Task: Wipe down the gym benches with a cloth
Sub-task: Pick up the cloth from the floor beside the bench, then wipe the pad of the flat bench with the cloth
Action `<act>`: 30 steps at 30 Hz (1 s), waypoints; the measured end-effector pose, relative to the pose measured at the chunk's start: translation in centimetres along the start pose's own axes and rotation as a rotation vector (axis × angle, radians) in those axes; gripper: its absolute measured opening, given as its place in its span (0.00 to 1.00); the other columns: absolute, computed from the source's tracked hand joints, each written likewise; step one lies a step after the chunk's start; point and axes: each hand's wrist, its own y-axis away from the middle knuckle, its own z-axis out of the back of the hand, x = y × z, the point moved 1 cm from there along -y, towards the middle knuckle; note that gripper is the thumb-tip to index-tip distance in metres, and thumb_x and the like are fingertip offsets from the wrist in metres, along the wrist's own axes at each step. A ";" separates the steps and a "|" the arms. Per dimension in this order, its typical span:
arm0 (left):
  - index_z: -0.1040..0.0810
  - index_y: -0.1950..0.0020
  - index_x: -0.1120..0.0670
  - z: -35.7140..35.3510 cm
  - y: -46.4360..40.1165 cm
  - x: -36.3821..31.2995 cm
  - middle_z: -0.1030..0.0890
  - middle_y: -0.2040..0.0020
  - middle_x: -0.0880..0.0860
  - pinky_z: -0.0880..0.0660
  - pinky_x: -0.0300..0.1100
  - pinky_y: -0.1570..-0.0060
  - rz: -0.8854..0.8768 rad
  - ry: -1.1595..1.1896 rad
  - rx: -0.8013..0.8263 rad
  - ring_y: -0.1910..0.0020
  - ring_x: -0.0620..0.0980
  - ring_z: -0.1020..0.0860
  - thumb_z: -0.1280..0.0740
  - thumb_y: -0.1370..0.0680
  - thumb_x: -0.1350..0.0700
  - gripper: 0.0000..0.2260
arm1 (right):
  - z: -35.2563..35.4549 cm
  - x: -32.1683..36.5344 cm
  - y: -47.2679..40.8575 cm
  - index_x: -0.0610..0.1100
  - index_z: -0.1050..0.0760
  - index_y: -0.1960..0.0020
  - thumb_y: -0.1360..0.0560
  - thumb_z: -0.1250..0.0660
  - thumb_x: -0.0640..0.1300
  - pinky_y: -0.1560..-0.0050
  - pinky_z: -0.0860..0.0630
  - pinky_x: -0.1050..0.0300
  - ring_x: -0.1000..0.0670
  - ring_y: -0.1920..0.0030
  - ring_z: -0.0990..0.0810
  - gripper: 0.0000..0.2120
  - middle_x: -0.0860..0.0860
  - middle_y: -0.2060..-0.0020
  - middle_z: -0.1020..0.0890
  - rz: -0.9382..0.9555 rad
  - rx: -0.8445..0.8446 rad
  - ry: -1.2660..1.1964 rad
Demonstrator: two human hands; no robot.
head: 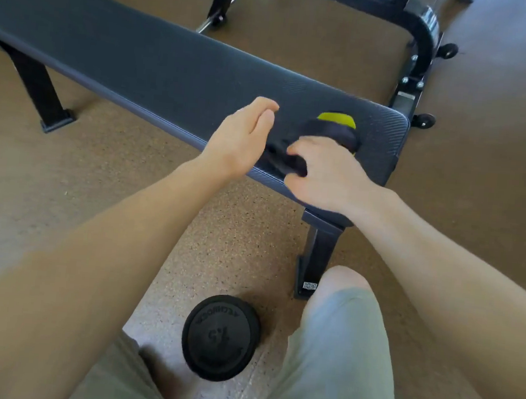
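My right hand [324, 176] has its grip clamped on a dark cloth [294, 157] with a yellow-green patch, lying at the near end of the padded worktop [140, 58]. My left hand [245, 137] hovers beside it, fingers relaxed and apart.

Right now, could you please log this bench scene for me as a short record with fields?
bench: dark padded bench, black legs, on the brown floor
cloth: dark cloth with a yellow patch, bunched on the bench's right end
right hand: right hand grips the cloth
left hand: left hand open, just left of the cloth
floor: black weight plate between the knees
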 end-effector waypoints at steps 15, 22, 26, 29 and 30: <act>0.26 0.42 0.54 -2.5 -6.5 7.6 0.25 0.43 0.55 0.32 0.52 0.51 -0.382 -0.566 -0.036 0.49 0.59 0.29 0.45 0.15 0.51 0.11 | -7.6 1.2 -3.1 0.54 0.39 0.19 0.16 0.59 0.60 0.23 0.39 0.37 0.37 0.21 0.37 0.29 0.44 0.20 0.36 -0.390 -0.248 0.387; 0.31 0.47 0.50 -2.9 -7.3 8.7 0.28 0.46 0.52 0.33 0.50 0.51 -0.443 -0.524 -0.002 0.52 0.54 0.33 0.51 0.20 0.47 0.12 | -6.6 -1.0 -8.0 0.58 0.39 0.19 0.17 0.56 0.58 0.21 0.44 0.38 0.39 0.20 0.41 0.27 0.45 0.19 0.39 -0.591 -0.326 0.338; 0.32 0.48 0.48 -2.8 -7.0 9.0 0.29 0.47 0.50 0.31 0.51 0.49 -0.439 -0.481 0.000 0.51 0.53 0.32 0.49 0.20 0.47 0.10 | -7.5 1.2 -6.7 0.57 0.40 0.19 0.15 0.55 0.58 0.21 0.44 0.38 0.40 0.19 0.41 0.26 0.46 0.18 0.39 -0.646 -0.352 0.331; 0.30 0.45 0.49 -2.8 -7.1 9.2 0.28 0.45 0.51 0.31 0.51 0.47 -0.450 -0.470 0.008 0.49 0.53 0.30 0.46 0.18 0.49 0.08 | -9.2 4.3 -4.4 0.56 0.39 0.19 0.14 0.56 0.57 0.20 0.43 0.38 0.40 0.19 0.41 0.26 0.47 0.19 0.38 -0.687 -0.377 0.327; 0.29 0.44 0.49 -2.8 -7.1 9.2 0.27 0.44 0.52 0.31 0.51 0.47 -0.454 -0.475 0.007 0.49 0.53 0.30 0.45 0.18 0.50 0.08 | -9.7 5.1 -3.9 0.56 0.40 0.19 0.14 0.56 0.58 0.20 0.43 0.39 0.41 0.19 0.41 0.25 0.47 0.19 0.38 -0.698 -0.372 0.332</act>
